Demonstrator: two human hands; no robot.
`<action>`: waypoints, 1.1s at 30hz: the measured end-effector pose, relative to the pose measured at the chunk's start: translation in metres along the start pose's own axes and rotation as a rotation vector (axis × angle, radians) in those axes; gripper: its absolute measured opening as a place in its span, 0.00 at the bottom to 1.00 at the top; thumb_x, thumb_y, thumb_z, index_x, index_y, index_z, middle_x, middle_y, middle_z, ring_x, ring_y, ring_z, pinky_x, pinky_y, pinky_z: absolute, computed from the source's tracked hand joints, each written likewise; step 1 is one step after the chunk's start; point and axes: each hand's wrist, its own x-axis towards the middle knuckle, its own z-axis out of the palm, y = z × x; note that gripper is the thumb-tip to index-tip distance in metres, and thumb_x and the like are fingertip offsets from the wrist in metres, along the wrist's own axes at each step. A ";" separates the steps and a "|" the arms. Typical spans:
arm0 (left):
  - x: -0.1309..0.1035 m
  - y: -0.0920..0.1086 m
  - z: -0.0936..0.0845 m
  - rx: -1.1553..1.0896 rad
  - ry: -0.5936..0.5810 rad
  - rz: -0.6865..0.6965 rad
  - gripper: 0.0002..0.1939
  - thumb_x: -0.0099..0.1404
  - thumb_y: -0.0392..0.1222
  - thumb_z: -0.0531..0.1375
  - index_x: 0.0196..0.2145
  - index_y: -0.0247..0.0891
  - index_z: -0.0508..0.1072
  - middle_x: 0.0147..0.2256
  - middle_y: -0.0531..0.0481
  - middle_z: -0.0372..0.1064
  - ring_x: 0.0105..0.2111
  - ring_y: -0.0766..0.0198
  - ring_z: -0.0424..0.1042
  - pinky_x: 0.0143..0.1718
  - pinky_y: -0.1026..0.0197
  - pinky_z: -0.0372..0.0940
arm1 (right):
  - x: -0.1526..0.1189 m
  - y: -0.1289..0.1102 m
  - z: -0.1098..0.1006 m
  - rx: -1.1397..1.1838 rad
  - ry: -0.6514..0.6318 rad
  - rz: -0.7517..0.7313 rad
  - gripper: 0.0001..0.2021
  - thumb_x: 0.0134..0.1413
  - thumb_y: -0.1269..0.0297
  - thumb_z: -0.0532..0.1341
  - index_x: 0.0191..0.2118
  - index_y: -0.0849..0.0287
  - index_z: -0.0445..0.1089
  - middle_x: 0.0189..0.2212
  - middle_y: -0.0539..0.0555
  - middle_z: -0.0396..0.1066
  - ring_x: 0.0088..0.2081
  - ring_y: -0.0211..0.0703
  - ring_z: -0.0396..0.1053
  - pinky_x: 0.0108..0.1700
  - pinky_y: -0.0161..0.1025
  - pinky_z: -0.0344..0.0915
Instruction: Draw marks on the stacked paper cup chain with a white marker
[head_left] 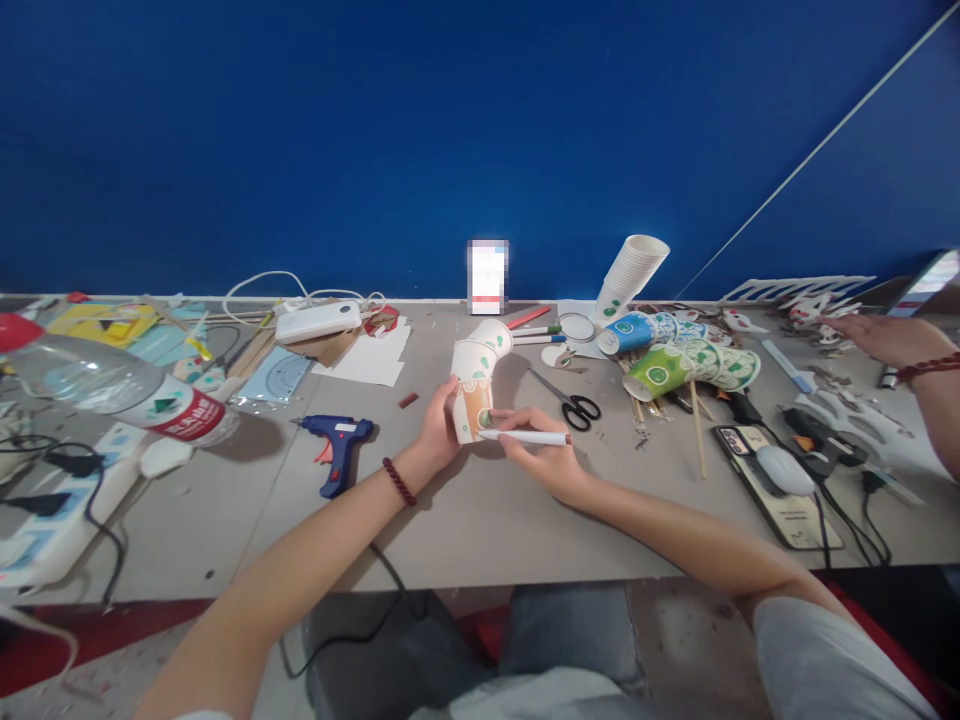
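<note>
Gripped in the left hand [441, 425], a bent stack of printed paper cups [472, 365] is held above the tabletop [442, 530], its lowest cup orange and white. Closed around a white marker pen [540, 437], the right hand [544, 455] is right beside that orange cup, the pen's tip pointing at the cup's lower end; whether tip and cup touch is too small to tell. Dark red beads circle the left wrist.

Toward the near edge, a white power strip [75, 520] lies at far left, and at right a white computer mouse [784, 469] rests on a smartphone [802, 525]. Just beyond the left forearm lies a blue hot glue gun [341, 450], with a red-capped plastic bottle [199, 415] to its left. Black-handled scissors [579, 410] lie beyond the right hand. Further right, a green bent cup stack [656, 373] sits in front of a blue one [636, 332], and a co-worker's hand [885, 340] extends over small white-and-red pieces [817, 310].

Farther back, two capped markers [536, 336] lie behind the held cups. Near the blue wall [375, 150], a tall nested stack of white paper cups [630, 275] tilts rightward, and an upright phone [487, 275] shows a blurred screen.
</note>
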 end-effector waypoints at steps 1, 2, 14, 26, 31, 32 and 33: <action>0.000 0.000 0.000 0.000 -0.002 0.006 0.18 0.59 0.52 0.63 0.38 0.33 0.75 0.32 0.44 0.76 0.32 0.57 0.75 0.38 0.57 0.69 | 0.000 0.000 0.000 0.018 -0.013 0.001 0.02 0.55 0.65 0.64 0.32 0.55 0.71 0.32 0.56 0.80 0.50 0.56 0.79 0.47 0.49 0.75; 0.000 0.000 0.000 0.000 -0.004 0.008 0.18 0.59 0.52 0.63 0.38 0.33 0.75 0.32 0.44 0.76 0.32 0.57 0.75 0.38 0.57 0.69 | -0.001 0.000 0.000 0.037 -0.027 0.005 0.02 0.55 0.65 0.64 0.32 0.55 0.71 0.30 0.55 0.80 0.51 0.56 0.78 0.48 0.49 0.75; -0.001 0.001 0.000 0.019 -0.007 -0.013 0.19 0.60 0.53 0.62 0.38 0.33 0.76 0.32 0.43 0.76 0.32 0.56 0.76 0.37 0.57 0.69 | 0.000 -0.001 -0.001 0.033 -0.004 0.028 0.03 0.56 0.63 0.64 0.34 0.55 0.71 0.38 0.58 0.81 0.49 0.56 0.79 0.49 0.51 0.73; 0.001 -0.001 0.000 0.003 0.029 -0.008 0.19 0.59 0.53 0.63 0.37 0.33 0.76 0.33 0.43 0.77 0.32 0.57 0.76 0.38 0.56 0.69 | 0.000 0.000 -0.001 0.019 0.021 0.015 0.04 0.57 0.61 0.64 0.34 0.55 0.71 0.37 0.58 0.80 0.48 0.56 0.79 0.47 0.50 0.74; -0.001 0.001 0.001 -0.014 -0.007 -0.016 0.18 0.59 0.52 0.63 0.37 0.33 0.76 0.32 0.43 0.76 0.33 0.56 0.76 0.38 0.57 0.69 | -0.001 0.000 -0.001 0.082 -0.033 0.015 0.06 0.56 0.61 0.65 0.31 0.54 0.70 0.28 0.54 0.78 0.52 0.57 0.77 0.50 0.51 0.73; -0.002 0.001 0.001 -0.017 -0.018 -0.020 0.18 0.59 0.52 0.62 0.37 0.33 0.76 0.32 0.43 0.76 0.33 0.56 0.76 0.38 0.57 0.69 | -0.001 0.001 -0.001 0.093 -0.041 0.015 0.06 0.56 0.61 0.65 0.31 0.54 0.70 0.28 0.54 0.78 0.53 0.58 0.77 0.51 0.52 0.73; -0.002 0.002 0.001 -0.017 -0.022 -0.023 0.18 0.60 0.52 0.62 0.37 0.33 0.76 0.32 0.43 0.76 0.33 0.56 0.76 0.38 0.57 0.69 | -0.001 0.001 -0.001 0.101 -0.043 0.014 0.06 0.56 0.60 0.65 0.31 0.54 0.70 0.28 0.54 0.78 0.53 0.57 0.77 0.51 0.52 0.73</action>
